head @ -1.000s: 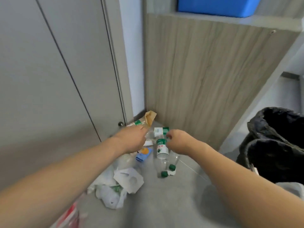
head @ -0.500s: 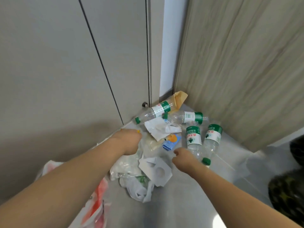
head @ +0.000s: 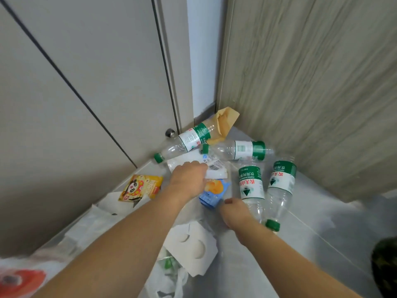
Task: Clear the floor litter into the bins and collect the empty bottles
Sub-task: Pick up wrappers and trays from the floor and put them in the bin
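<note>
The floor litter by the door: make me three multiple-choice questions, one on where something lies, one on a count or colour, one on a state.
1. Where does the brown paper bag lie?
A. in the corner behind the bottles
B. under the right hand
C. on the red-printed plastic bag

2. How many clear bottles with green labels show?
A. two
B. four
C. six

3. How do the bottles lie?
A. upright
B. on their sides
C. stacked in a bin

Answers:
1 A: it sits where the door frame meets the wood panel, behind the bottle by the door.
2 B: that one, the bottle beside it, and two side by side near the right hand.
3 B: all four lie flat on the floor.
</note>
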### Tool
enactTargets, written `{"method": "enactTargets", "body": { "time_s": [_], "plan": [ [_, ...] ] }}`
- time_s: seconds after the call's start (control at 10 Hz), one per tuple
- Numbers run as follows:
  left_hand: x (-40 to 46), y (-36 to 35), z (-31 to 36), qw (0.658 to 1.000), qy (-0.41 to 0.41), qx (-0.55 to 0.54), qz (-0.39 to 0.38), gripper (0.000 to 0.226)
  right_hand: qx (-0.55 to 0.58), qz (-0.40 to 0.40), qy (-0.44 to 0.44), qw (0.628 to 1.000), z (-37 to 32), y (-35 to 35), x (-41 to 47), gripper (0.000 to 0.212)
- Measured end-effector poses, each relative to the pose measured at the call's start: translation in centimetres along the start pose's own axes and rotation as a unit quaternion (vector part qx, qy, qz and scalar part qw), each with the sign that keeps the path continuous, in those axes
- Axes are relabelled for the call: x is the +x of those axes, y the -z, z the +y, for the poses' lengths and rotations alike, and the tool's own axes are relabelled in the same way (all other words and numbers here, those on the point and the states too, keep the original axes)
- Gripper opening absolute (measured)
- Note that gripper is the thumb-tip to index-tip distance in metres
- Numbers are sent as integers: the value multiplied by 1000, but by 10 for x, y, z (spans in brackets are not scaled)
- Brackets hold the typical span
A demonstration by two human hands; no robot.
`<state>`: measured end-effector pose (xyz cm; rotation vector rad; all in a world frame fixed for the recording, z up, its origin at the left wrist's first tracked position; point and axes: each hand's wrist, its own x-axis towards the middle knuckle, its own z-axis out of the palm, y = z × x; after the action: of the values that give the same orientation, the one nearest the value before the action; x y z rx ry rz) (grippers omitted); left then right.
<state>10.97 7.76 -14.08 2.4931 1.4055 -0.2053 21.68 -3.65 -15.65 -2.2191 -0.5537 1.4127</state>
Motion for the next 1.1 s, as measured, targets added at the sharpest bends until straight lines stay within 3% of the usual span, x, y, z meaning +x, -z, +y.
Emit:
{"method": "enactTargets", "body": {
  "time_s": [0.1,0.2,0.4,0.5,0.7,0.8,0.9,1.1],
  "plan": [
    [-20,17,-22,982,65,-161,75,12,45,-2,-47,998,-12,-11,12,12],
    [-45,35,-41,938,139,-284,140,12,64,37,-46,996,-21,-23,30,14],
    [-72,48,-61,849,187,-466,167,29,79,116,-41,989,-37,-41,34,23],
    [-85,62,-64,797,203,-540,177,29,74,161,19,984,-43,-40,18,24],
    [-99,100,-63,661,240,-691,164,23,68,207,150,964,-62,4,-28,16],
    [-110,119,-49,626,226,-735,133,18,55,229,205,950,-73,38,-63,8],
    [-122,144,-30,619,201,-754,95,17,77,223,234,943,-76,76,-96,10],
    [-135,195,53,640,110,-760,6,5,50,231,195,952,-63,182,-151,11]
  ]
}}
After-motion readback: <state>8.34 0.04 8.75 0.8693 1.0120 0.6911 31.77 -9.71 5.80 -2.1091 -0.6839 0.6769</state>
